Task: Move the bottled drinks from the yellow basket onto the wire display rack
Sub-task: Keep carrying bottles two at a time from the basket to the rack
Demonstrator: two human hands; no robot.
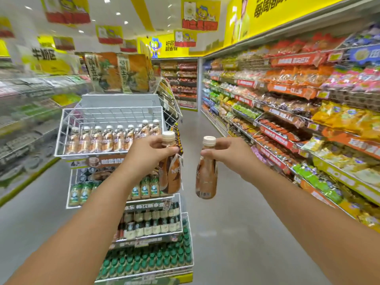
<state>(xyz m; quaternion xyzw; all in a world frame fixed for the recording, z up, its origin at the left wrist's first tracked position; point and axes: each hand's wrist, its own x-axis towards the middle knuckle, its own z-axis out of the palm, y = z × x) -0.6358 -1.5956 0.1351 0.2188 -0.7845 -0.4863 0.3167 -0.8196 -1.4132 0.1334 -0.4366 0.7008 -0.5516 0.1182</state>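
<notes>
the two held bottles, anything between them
Nothing. In the head view only bare grey floor shows in the gap between the left bottle and the right bottle.

left shelves (30, 112) blurred; hanging signs (67, 11) unreadable; forearms cut off btm edge

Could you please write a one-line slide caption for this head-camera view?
Left hand and right hand each grip a brown bottled drink by the neck, beside the wire display rack in a shop aisle.
</notes>
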